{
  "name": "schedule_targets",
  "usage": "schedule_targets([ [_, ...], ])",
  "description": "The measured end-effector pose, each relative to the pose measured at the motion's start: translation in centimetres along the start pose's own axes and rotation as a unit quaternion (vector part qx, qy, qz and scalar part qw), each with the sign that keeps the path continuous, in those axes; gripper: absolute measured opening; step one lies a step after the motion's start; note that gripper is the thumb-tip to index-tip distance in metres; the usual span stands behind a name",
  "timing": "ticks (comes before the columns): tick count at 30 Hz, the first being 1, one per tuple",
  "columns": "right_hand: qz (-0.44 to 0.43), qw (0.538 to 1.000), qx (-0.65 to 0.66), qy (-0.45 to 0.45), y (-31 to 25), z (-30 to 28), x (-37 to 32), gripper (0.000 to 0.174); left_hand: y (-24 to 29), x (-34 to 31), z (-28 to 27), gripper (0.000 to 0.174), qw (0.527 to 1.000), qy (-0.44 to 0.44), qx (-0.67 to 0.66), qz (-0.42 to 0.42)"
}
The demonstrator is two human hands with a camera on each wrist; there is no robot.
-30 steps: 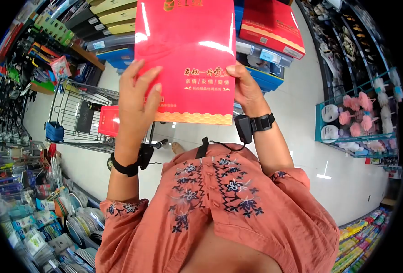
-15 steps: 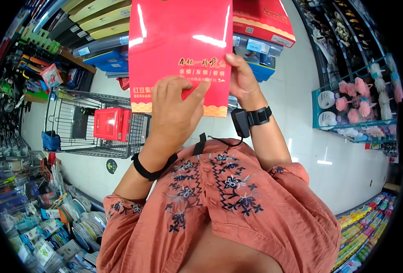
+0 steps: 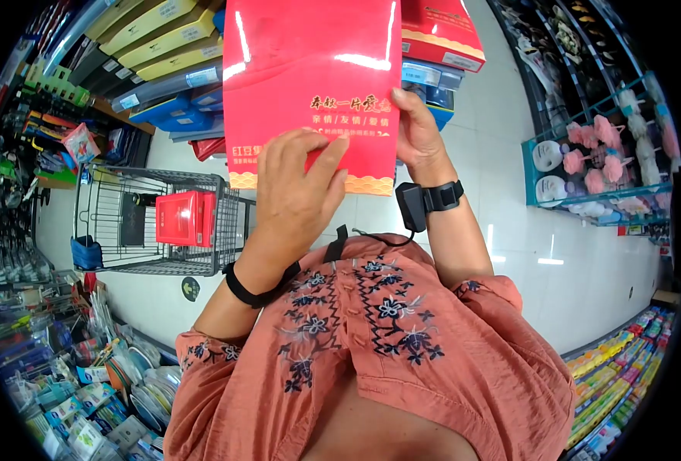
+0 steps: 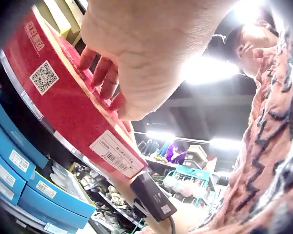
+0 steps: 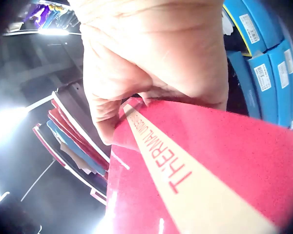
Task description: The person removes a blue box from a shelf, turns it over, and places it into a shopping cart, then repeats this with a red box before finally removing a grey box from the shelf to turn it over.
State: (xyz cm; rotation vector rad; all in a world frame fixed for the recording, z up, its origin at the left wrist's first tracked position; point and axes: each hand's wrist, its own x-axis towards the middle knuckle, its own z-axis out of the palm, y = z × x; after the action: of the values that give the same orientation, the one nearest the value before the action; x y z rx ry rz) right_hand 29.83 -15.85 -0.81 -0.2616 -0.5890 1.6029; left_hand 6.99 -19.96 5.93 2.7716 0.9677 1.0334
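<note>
A large glossy red box (image 3: 309,69) with gold and white lettering is held up in front of the body. The right hand (image 3: 419,134) grips its right edge, thumb on the front face; in the right wrist view that hand (image 5: 156,58) wraps the edge beside a cream stripe on the box (image 5: 244,136). On the lower front of the box rests the left hand (image 3: 294,184), fingers spread and slightly bent. The left wrist view shows the left hand's fingers (image 4: 105,78) touching the face, above the box side (image 4: 68,107) with a QR code and a barcode label.
A cart (image 3: 148,263) at the left holds red boxes (image 3: 185,218) and a dark item. Behind the held box are shelves with another red box (image 3: 442,34), yellow boxes (image 3: 167,38) and blue boxes (image 4: 53,204). A teal rack (image 3: 586,201) stands at the right.
The left hand has moved right and down from the box's left side onto its lower front. The box has shifted slightly, and more of the cart shows. The right hand keeps its grip.
</note>
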Motion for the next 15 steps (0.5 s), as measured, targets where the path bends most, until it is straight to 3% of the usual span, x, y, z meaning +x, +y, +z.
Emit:
schedule_targets([
  [7,-0.027,0.999,-0.004,0.026,-1.1,-0.8,-0.9,0.048,-3.7,-0.3,-1.6,0.036,0.994,0.085,0.058,-0.027],
  [10,-0.028,0.999,-0.001,0.017,-1.6,-1.3,-1.2,0.048,-6.3,-0.6,-2.6,0.035,0.986,0.129,-0.005,-0.108],
  [11,-0.026,0.999,0.009,0.025,-1.7,-1.3,-1.3,0.047,-7.1,-1.0,-2.6,0.037,0.971,0.126,-0.083,-0.185],
  [14,-0.038,0.998,-0.007,0.048,-1.8,-1.1,-1.2,0.056,-8.2,-1.2,-2.5,0.044,0.898,0.105,-0.296,-0.307],
  [15,-0.046,0.998,-0.011,0.051,-1.7,-0.8,-1.2,0.056,-7.9,-0.9,-2.7,0.055,0.883,0.074,-0.318,-0.337],
])
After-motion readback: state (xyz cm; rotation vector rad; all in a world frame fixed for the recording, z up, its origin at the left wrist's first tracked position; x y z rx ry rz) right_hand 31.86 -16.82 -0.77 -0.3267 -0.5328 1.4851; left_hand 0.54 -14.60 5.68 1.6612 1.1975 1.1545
